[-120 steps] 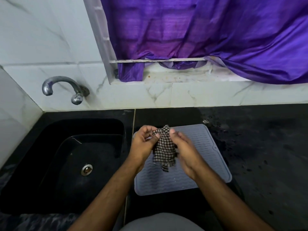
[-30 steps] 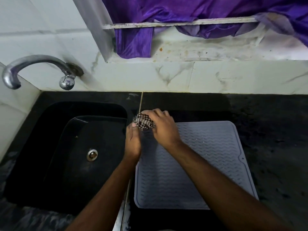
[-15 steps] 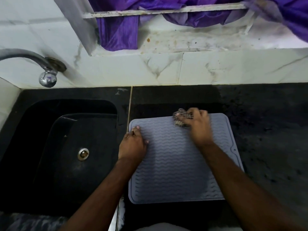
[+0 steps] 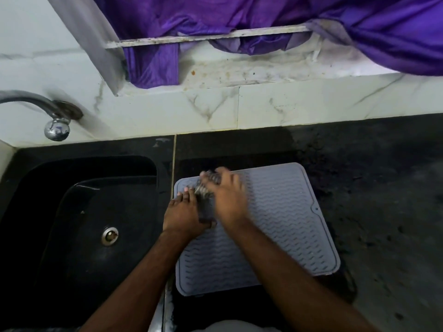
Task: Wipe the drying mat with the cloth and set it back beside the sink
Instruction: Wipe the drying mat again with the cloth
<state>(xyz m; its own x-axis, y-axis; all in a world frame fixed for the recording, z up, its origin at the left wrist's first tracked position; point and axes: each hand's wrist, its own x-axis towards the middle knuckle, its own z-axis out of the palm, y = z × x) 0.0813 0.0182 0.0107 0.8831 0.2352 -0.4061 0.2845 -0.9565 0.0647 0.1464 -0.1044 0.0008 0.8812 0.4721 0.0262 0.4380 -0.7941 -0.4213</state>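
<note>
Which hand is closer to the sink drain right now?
Left. The left hand rests on the drying mat's sink-side edge, just right of the basin holding the drain. The right hand, pressing the cloth, sits farther right over the mat.

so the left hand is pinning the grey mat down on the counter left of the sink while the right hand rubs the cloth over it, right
Not quite: the head view shows the mat lying on the counter to the right of the sink, not the left. The rest holds: the left hand rests on the mat's near-sink edge and the right hand works the cloth at its far left corner.
</note>
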